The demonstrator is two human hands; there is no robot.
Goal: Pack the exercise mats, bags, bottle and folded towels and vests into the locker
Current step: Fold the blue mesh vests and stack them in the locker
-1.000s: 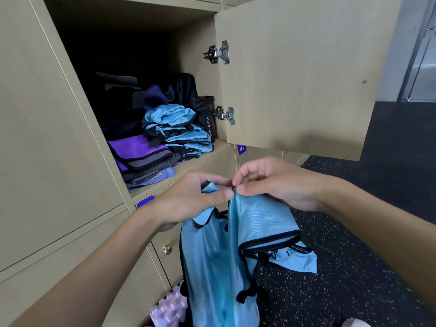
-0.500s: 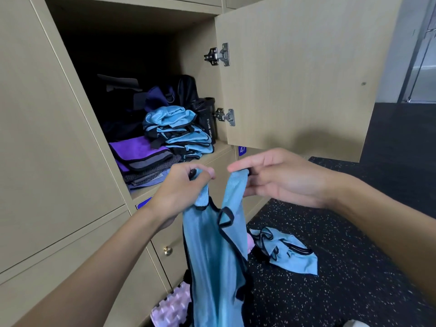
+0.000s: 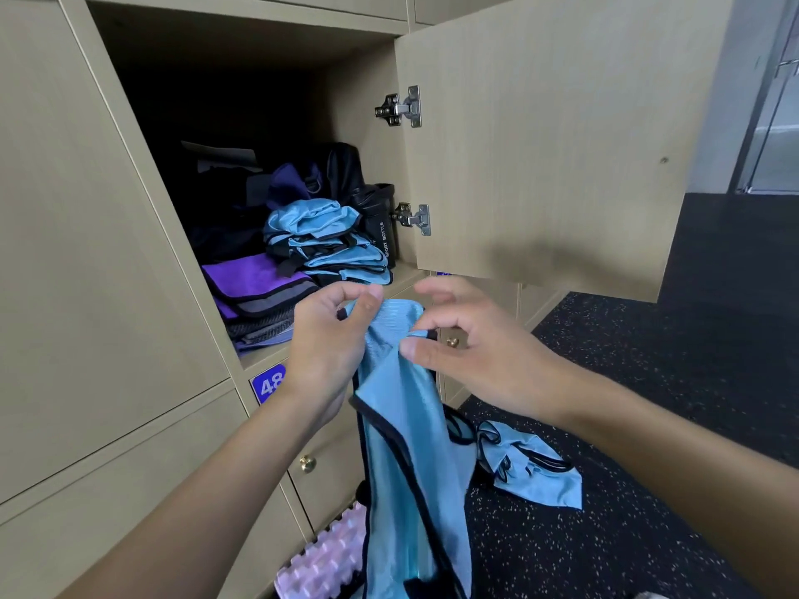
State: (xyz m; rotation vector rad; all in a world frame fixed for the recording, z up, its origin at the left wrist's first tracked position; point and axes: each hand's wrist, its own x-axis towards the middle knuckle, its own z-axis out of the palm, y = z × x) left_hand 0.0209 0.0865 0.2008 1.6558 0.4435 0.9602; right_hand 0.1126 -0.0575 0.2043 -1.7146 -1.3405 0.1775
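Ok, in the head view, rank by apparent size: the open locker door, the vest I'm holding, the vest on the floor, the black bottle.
Largest to smallest:
1. open locker door
2. held vest, enlarged by nearness to the camera
3. vest on the floor
4. black bottle, partly hidden behind the folded vests

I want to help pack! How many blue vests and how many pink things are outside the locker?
Blue vests: 2 (held vest pinched by left hand and right hand; floor vest)
Pink mat: 1
Total: 3
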